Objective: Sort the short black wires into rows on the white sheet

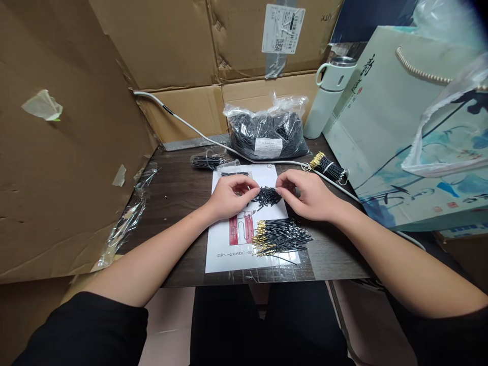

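While both hands meet over the white sheet [229, 254], left hand [229, 195] and right hand [310, 195] pinch small black tubes [267, 195] between them (fingertips closed); gold-tipped wires [280, 236] lie just nearer, a full bag [269, 133] behind.

A clear bag of black parts [268, 133] sat at the back of the dark table [179, 188], against the cardboard wall [160, 46]. Right of the bag stood a pale green flask [330, 96], and beyond it leaned a printed paper gift bag [396, 132]. Left of the bag lay a small bundle, seemingly black sleeves [208, 161]. A white cable [183, 122] ran in front of the bag. A shipping label [282, 28] hung above it.
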Demonstrator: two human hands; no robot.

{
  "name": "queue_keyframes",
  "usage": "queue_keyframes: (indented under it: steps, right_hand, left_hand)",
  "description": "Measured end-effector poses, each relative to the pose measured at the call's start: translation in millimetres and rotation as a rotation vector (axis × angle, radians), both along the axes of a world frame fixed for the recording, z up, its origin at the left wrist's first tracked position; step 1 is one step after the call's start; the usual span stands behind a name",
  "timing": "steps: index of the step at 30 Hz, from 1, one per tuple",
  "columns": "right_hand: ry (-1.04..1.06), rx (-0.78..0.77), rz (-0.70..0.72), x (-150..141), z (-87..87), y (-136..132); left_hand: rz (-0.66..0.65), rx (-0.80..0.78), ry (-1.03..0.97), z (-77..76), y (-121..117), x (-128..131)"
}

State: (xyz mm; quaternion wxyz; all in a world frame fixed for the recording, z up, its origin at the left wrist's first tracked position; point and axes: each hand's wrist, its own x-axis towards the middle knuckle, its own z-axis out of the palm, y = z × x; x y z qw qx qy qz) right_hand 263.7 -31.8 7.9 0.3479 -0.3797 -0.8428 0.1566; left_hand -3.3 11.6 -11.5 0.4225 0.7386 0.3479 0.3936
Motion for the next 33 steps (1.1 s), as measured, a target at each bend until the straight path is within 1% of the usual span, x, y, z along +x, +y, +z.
queue_keyframes:
  steps: [5, 13, 19, 26, 30, 33]
  right_hand:
    - [0.026, -0.028, 0.011, -1.3, -1.0, -1.5]
    - [0.033, 0.030, 0.023, -2.2, -5.9, -0.1]
    - [0.029, 0.040, 0.022, -3.7, -7.8, -0.9]
    - [0.056, 0.008, 0.014, -5.8, -9.5, -2.0]
    - [0.066, -0.004, 0.011, -7.1, -10.8, -2.9]
    - [0.060, 0.006, 0.013, -5.9, -11.5, -1.6]
  left_hand:
    - [-0.008, 0.048, 0.029, -1.0, -0.6, 0.1]
    - [-0.030, 0.118, 0.055, 0.4, -2.9, 0.7]
    - [-0.039, 0.136, 0.073, 1.5, -4.0, 1.0]
    - [-0.052, 0.137, 0.066, 2.3, -5.1, 0.8]
    - [-0.050, 0.206, 0.083, 3.5, -6.7, 1.7]
    - [-0.025, 0.256, 0.100, 4.2, -5.9, 0.3]
